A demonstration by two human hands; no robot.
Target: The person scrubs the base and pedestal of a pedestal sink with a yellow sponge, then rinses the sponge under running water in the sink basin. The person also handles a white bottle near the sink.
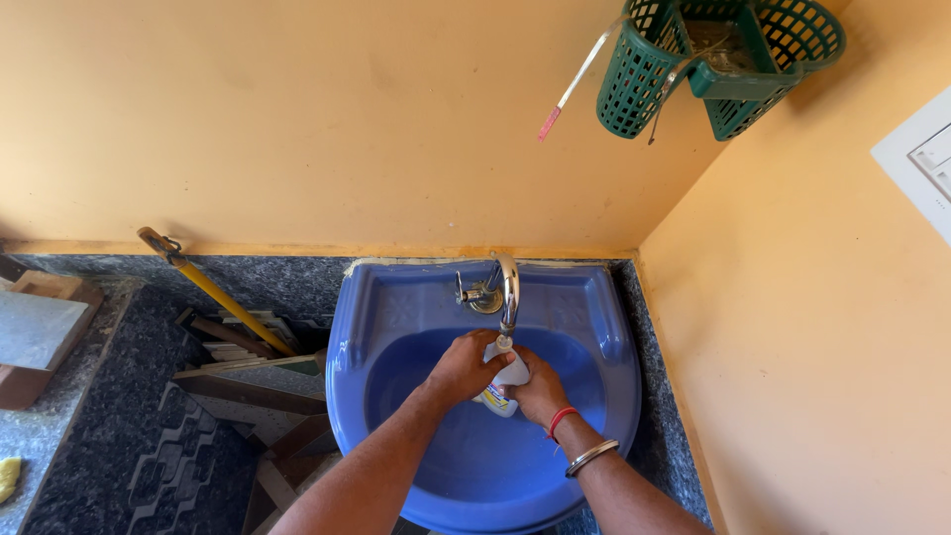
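Both hands meet at the middle of the blue wash basin (pixel 604 327), right under the chrome tap (pixel 507 287), so the small white bottle (pixel 507 381) between them sits below the spout. The left hand (pixel 464 369) closes its grip over the bottle's left side; the right hand (pixel 540 391) wraps it from 4 o'clock, steadying it. At 1 o'clock a green basket (pixel 634 69) hangs on the wall; a yellow-handled tool (pixel 213 290) leans at 9 o'clock.

Glossy blue basin (pixel 604 327), likely ceramic; polished chrome tap (pixel 507 287); speckled stone counter (pixel 129 436); green plastic mesh basket (pixel 733 59)
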